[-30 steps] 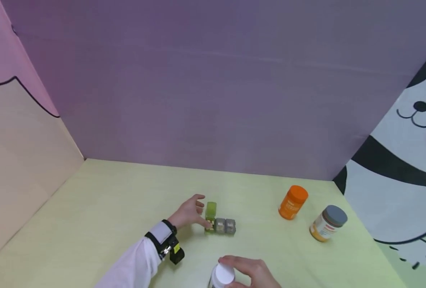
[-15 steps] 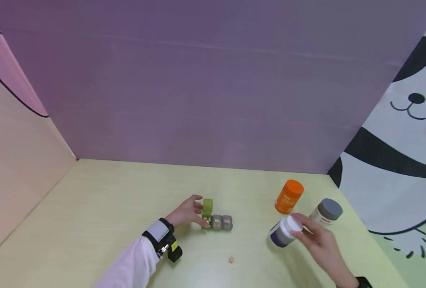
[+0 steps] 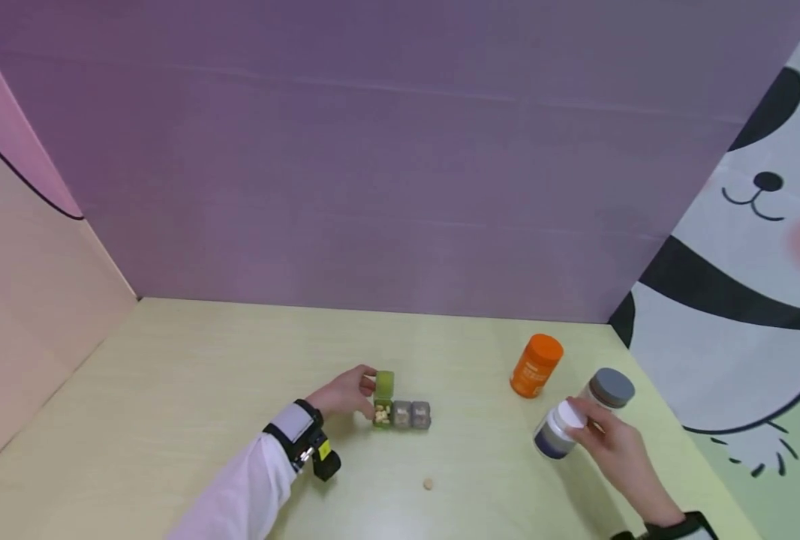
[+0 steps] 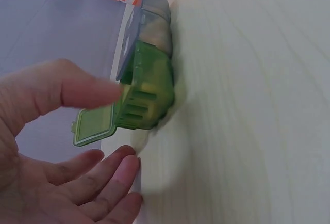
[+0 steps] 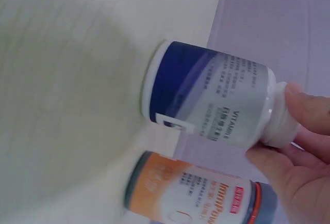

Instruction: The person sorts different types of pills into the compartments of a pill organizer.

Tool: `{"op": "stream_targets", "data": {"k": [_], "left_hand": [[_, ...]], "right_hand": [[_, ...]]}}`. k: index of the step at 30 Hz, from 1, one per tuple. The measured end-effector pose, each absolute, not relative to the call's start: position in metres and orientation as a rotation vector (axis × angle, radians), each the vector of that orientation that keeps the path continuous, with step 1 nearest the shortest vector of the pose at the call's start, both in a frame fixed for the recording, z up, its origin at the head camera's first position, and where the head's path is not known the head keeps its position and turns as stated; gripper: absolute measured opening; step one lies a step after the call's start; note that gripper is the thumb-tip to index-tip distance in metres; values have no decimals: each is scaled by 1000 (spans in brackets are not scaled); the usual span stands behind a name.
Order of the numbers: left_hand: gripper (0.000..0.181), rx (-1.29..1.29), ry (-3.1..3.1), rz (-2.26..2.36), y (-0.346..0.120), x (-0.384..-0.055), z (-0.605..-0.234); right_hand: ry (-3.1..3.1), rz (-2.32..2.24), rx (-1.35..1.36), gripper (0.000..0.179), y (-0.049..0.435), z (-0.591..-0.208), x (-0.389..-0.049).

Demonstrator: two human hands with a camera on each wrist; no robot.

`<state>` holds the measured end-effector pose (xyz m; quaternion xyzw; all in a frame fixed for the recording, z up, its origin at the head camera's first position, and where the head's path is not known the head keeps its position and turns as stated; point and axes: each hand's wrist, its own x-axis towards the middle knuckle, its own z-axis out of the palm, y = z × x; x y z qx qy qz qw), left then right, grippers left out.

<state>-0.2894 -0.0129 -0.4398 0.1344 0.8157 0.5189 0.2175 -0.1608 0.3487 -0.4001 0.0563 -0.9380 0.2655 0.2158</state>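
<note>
A small pill organizer (image 3: pixel 401 414) lies on the table, its green compartment's lid (image 3: pixel 384 385) standing up and pale tablets showing inside. My left hand (image 3: pixel 346 392) is beside that end. In the left wrist view, the thumb (image 4: pixel 90 91) reaches the rim of the green compartment (image 4: pixel 149 87), while the other fingers spread loosely below the lid. Whether the thumb touches or hovers I cannot tell. On the right, my right hand (image 3: pixel 612 442) pinches the white cap of a blue-and-white vitamin bottle (image 5: pixel 206 92), which is tilted. Whether its base touches the table is unclear.
An orange bottle (image 3: pixel 536 366) stands at the back right. Close behind the vitamin bottle is a grey-capped bottle (image 3: pixel 612 388), partly hidden. One loose pale tablet (image 3: pixel 428 484) lies near the front. A purple wall (image 3: pixel 373 187) closes off the table's far edge.
The right hand has carried the vitamin bottle from the front middle to the right, beside the grey-capped bottle. The loose tablet has come into view. The left hand stays by the pill organizer.
</note>
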Motion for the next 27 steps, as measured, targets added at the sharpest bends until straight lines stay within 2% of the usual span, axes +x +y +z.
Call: {"op": "stream_targets", "data": {"k": [5, 14, 21, 27], "left_hand": [[67, 381, 2266, 1437, -7, -294, -441], [61, 347, 2285, 1484, -5, -297, -440], [39, 333, 2330, 1517, -6, -305, -440], [36, 268, 2310, 1570, -1, -308, -441]], "right_hand": [[-2612, 586, 255, 65, 324, -385, -168], [-2697, 830, 563, 64, 238, -395, -210], [-2852, 1009, 698, 51, 209, -416, -233], [-2944, 807, 837, 39, 199, -430, -243]]}}
